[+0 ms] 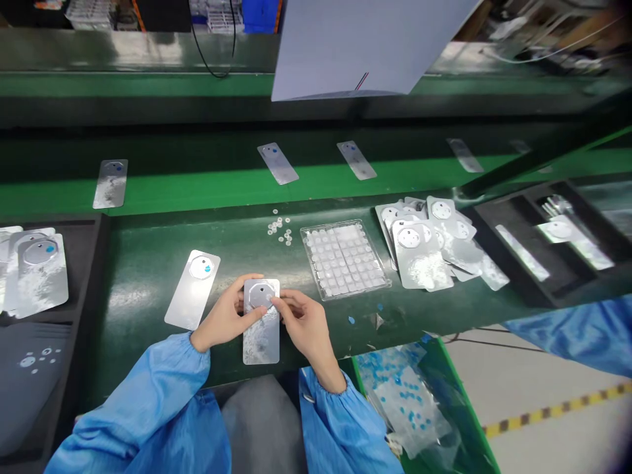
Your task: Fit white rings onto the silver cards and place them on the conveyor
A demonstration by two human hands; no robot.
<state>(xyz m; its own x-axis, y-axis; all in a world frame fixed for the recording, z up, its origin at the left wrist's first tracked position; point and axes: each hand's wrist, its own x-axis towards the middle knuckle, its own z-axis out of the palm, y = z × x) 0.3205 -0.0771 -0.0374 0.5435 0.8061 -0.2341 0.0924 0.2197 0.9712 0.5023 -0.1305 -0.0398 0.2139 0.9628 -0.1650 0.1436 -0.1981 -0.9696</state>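
A flat silver phone-shaped plate with a round mark near its top lies upright between my hands at the bench edge. My left hand grips its left side, thumb on the face. My right hand holds the right edge, thumb and fingertips pressed near the round mark; whether a small part is under them I cannot make out. To the left lies another silver plate with a blue dot. Beyond my right hand stands a clear tray of small white round pieces. Several small white rings are scattered behind the plate.
A pile of silver plates lies at the right, beside a black tray. Another black tray with plates stands left. Several plates rest on the green conveyor. A green bin with blue-dotted scraps stands below the bench.
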